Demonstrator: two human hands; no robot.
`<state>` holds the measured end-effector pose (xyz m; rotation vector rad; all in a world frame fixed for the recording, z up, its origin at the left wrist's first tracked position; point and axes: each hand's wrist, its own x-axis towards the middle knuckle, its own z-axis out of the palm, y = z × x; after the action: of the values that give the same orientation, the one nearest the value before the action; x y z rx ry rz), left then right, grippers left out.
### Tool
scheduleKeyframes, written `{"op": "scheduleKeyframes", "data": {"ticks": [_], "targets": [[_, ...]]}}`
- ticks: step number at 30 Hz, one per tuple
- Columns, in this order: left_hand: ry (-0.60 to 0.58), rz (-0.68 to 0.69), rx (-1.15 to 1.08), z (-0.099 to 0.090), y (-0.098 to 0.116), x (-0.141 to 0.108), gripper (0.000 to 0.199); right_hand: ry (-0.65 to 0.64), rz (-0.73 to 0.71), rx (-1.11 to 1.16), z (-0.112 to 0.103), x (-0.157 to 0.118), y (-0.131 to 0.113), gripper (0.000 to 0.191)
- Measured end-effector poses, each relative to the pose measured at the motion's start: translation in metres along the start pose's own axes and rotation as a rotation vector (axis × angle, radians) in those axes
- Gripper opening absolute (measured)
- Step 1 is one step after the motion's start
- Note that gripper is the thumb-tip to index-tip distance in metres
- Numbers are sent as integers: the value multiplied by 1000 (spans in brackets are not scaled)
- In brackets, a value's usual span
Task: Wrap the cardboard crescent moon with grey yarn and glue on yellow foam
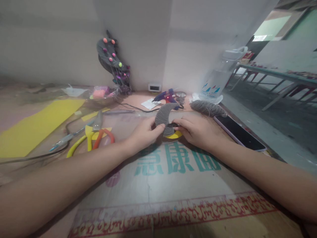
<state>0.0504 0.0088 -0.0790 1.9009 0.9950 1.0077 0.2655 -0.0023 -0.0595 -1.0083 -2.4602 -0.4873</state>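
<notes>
A crescent shape (163, 115), wound in grey yarn with a bare yellow part at its lower end, is held up above the table. My left hand (146, 133) grips its left edge, thumb on the front. On the other side my right hand (193, 128) has its fingers pinched at the crescent's lower right, by the border between grey and yellow; a small dark bit shows at those fingertips, too small to name. Behind the crescent lies a dark blue glue gun (166, 96) with a red light.
Pliers (97, 122), orange-handled scissors (105, 135) and yellow sheet (39, 127) lie left. A decorated grey crescent (106, 56) leans on the wall. Grey yarn (208, 108), a phone (240, 133) and a clear bottle (215, 76) stand or lie right.
</notes>
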Motion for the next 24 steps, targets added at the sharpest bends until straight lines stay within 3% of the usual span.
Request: {"op": "scheduleKeyframes", "data": {"ticks": [15,24], "targets": [[7,-7,-28,0,0,-1,22,-100,116,43,-12,6,-6,25],[15,13,-16,1,-4,-1,25,-43,158,117,-12,1,-5,19]]}}
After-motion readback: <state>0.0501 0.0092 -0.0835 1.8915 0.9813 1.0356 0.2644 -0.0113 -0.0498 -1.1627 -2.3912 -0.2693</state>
